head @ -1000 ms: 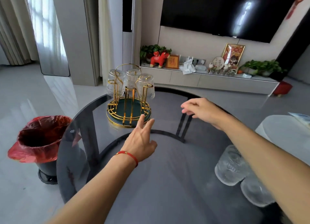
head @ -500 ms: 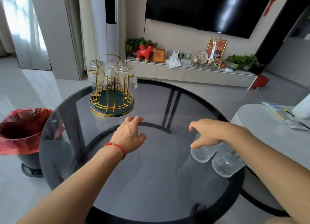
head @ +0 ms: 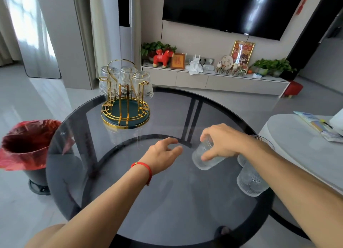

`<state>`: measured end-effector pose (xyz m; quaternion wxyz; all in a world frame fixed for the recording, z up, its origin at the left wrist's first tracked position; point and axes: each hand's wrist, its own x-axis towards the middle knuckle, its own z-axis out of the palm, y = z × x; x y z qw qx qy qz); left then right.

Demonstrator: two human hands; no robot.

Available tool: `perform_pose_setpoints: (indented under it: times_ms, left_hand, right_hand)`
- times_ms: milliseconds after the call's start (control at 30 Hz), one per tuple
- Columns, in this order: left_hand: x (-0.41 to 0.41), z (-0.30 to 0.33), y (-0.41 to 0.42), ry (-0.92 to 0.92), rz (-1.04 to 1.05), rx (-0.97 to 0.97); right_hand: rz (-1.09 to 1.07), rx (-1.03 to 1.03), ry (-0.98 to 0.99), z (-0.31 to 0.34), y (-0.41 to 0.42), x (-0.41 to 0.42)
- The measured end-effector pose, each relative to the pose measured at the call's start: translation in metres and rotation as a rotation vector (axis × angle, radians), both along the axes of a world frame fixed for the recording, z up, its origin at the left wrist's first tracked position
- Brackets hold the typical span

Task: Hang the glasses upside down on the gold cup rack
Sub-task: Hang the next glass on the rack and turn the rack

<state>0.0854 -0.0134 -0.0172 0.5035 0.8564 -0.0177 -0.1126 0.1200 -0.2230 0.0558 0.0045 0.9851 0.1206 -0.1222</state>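
Note:
The gold cup rack (head: 125, 108) with a dark green base stands at the far left of the round glass table (head: 167, 201). Three ribbed clear glasses (head: 143, 85) hang upside down on its posts. My right hand (head: 221, 142) grips a ribbed clear glass (head: 203, 159) from above, near the table's middle right. Two more glasses (head: 250, 181) stand at the right edge, partly hidden by my right forearm. My left hand (head: 163, 154) hovers open just left of the held glass, a red cord on its wrist.
A bin with a red bag (head: 26, 145) stands on the floor left of the table. A white side table (head: 304, 145) with papers sits close on the right. A TV unit (head: 213, 78) with plants and ornaments runs along the far wall.
My right hand came back from near the rack to the right side and closed on a glass, bringing it leftwards. My left hand drew back from the rack toward the table's middle.

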Motion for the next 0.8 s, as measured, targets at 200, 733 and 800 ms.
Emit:
perform_pose_setpoints:
  times_ms: [200, 733, 800]
  left_hand:
    - [0.011, 0.021, 0.021, 0.386, 0.178, -0.707]
    - [0.059, 0.009, 0.081, -0.277, 0.413, -0.016]
    - [0.066, -0.011, 0.088, -0.321, 0.344, 0.318]
  right_hand:
    - [-0.158, 0.917, 0.092, -0.017, 0.037, 0.008]
    - [-0.051, 1.072, -0.241, -0.023, 0.118, 0.065]
    - [-0.078, 1.158, -0.293, -0.012, 0.119, 0.078]
